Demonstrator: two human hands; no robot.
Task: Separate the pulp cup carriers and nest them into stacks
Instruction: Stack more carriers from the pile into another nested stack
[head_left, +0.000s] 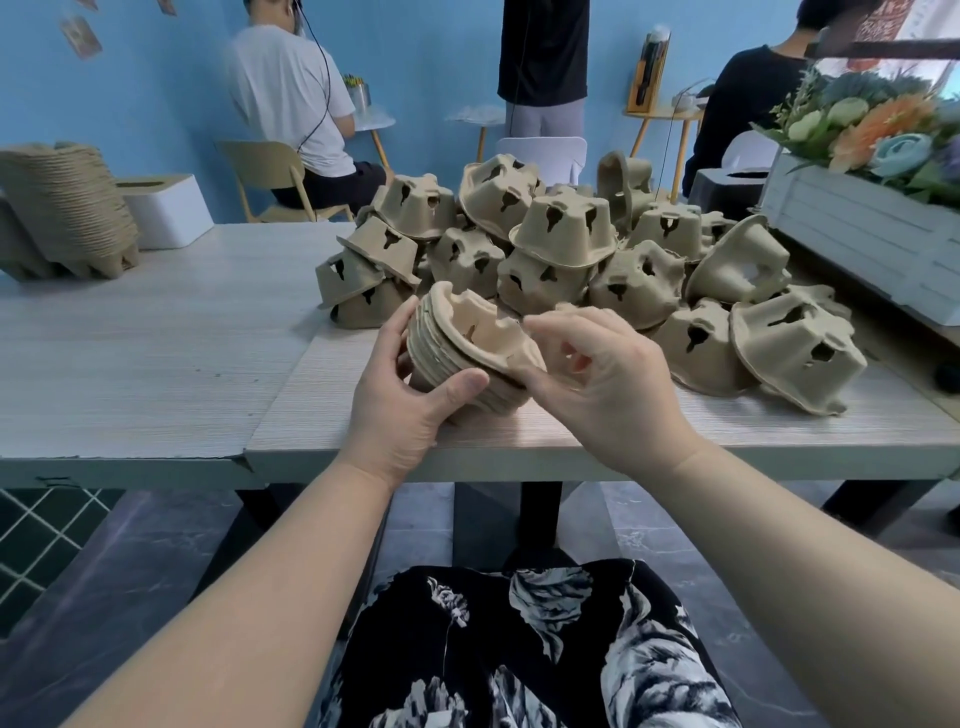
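Tall stack (67, 208): far left on the table (130, 353), many brown paper carriers nested, ridged sides.
White box (166, 208): just right of it, smooth, slot on top.
Left hand (400, 400): curled round the small stack (467, 358), thumb on its near side.
Small stack: near table edge, tilted, open side up.
Right hand (597, 384): fingers bent, pinching the top carrier's rim.
Loose pile (571, 260): behind the hands, bumpy carriers upside down, dark holes.
White crate (857, 234): far right, slatted, holds flowers (872, 124).
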